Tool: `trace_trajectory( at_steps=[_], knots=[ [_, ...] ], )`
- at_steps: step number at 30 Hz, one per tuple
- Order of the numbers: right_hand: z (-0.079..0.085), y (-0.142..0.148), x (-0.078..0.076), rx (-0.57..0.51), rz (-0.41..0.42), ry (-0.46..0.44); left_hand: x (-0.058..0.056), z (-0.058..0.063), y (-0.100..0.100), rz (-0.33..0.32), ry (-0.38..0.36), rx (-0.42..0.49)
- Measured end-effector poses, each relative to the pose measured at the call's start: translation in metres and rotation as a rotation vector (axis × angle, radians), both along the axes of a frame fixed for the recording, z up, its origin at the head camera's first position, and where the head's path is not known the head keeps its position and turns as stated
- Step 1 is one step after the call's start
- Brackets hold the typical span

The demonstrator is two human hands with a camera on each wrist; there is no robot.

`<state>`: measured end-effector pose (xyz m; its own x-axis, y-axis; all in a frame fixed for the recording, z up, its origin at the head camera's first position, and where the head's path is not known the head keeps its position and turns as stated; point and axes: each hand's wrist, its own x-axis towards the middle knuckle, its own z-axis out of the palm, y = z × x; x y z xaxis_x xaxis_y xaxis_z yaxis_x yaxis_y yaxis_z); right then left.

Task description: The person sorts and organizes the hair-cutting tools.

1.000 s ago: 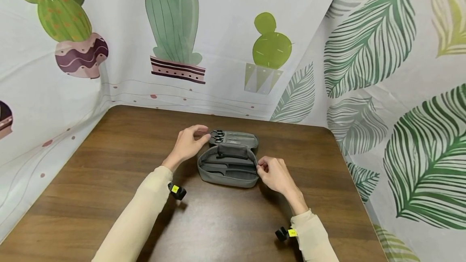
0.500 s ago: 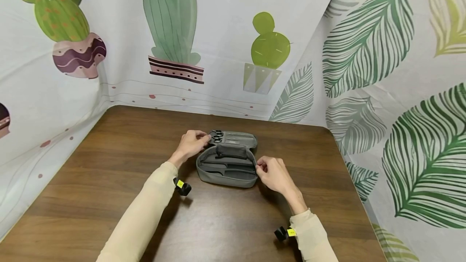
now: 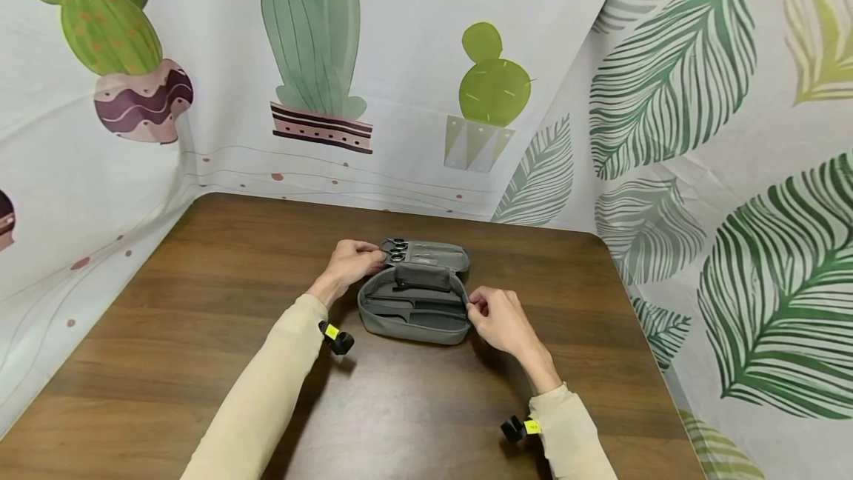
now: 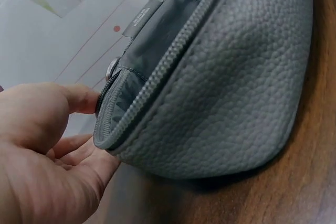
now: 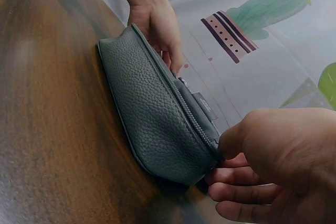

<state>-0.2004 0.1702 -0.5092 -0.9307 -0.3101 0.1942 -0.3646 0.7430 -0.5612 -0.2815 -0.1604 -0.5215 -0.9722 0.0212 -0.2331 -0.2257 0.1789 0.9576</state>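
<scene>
A grey zip case (image 3: 413,332) stands unzipped on the table, its lid (image 3: 437,251) folded back behind it. Dark dividers split the inside into compartments. Metal scissors (image 3: 397,247) sit in the left part of the lid. My left hand (image 3: 351,262) pinches the lid's left edge with thumb and fingers. In the right wrist view, my right hand (image 5: 286,156) holds the zippered rim at the case's right end, thumb above and fingers below. Pebbled grey leather (image 4: 236,72) fills much of the left wrist view, with a small fabric label (image 4: 144,18) beyond the zipper.
The brown wooden table (image 3: 393,406) reaches to a white curtain (image 3: 413,58) printed with cacti and leaves along the back and sides. A black camera (image 3: 338,339) is strapped at the left wrist, another black camera (image 3: 513,429) at the right.
My left hand has come down and in onto the lid's left edge, its raised fingers now closed there. The right hand stays on the case's rim. The head view has shifted slightly.
</scene>
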Motion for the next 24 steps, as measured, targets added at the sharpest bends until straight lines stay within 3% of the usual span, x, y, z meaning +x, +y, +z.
trace_trajectory(
  at_steps=[9, 24],
  knots=[
    [0.0014, -0.0003, 0.001, -0.007, -0.005, 0.0, -0.0012, 0.0016, -0.0008, -0.006, 0.029, 0.065],
    [0.0003, -0.0013, 0.0012, -0.011, -0.009, -0.009, 0.0046, 0.0007, -0.0018, 0.006, 0.106, 0.051]
  ],
)
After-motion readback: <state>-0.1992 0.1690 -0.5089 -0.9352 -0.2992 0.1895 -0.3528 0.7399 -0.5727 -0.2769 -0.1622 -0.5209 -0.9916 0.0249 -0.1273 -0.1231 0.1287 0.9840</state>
